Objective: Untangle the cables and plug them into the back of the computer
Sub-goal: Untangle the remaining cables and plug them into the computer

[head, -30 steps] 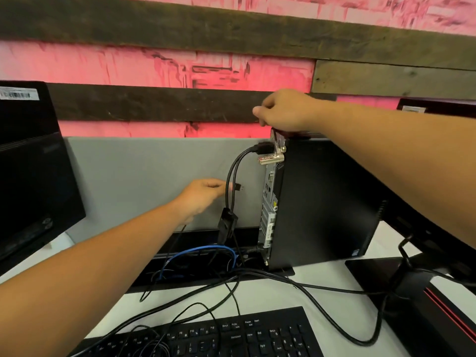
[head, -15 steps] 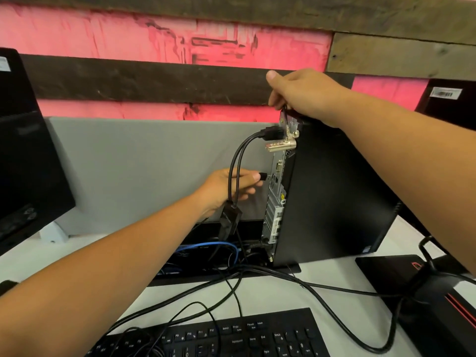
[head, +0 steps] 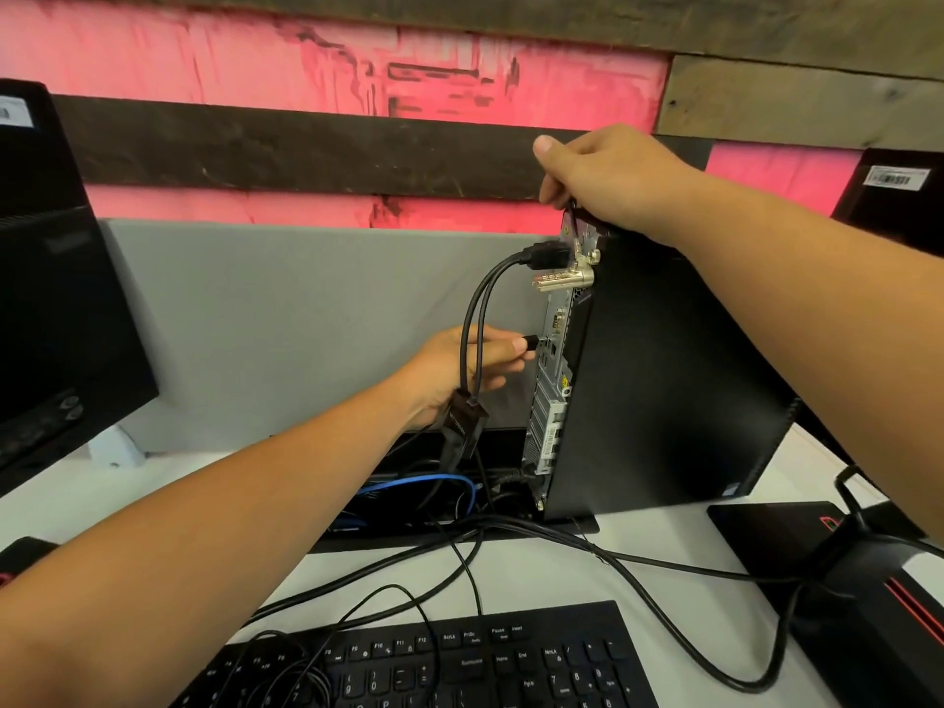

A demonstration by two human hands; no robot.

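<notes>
White table [head: 536,569] against a grey partition, pink-and-dark plank wall behind. Left hand [head: 459,370] is pinched closed on a small black plug [head: 531,342], tip right at a port mid-height on the silver rear panel [head: 549,401] of the upright black computer tower [head: 674,390]. Can't tell if it's seated or just touching; the port is too small to read. Right hand [head: 608,181] is closed over the tower's top rear corner, bracing it, with a thin black lead running under the fingers.

Done, as far as it shows: one thick black plug [head: 549,255] is in near the top of the panel, just above a silver cable lock [head: 564,281], with two black cords looping down to a hanging black adapter block [head: 462,424]. Another black connector sits in at the panel's bottom.

Left: thin black wires [head: 408,600] lie loose and crossed over the table and the black keyboard [head: 459,661]. Blue cable [head: 424,485] is bundled in the tray behind; its end isn't visible. Roughly midway, I'd judge.
</notes>
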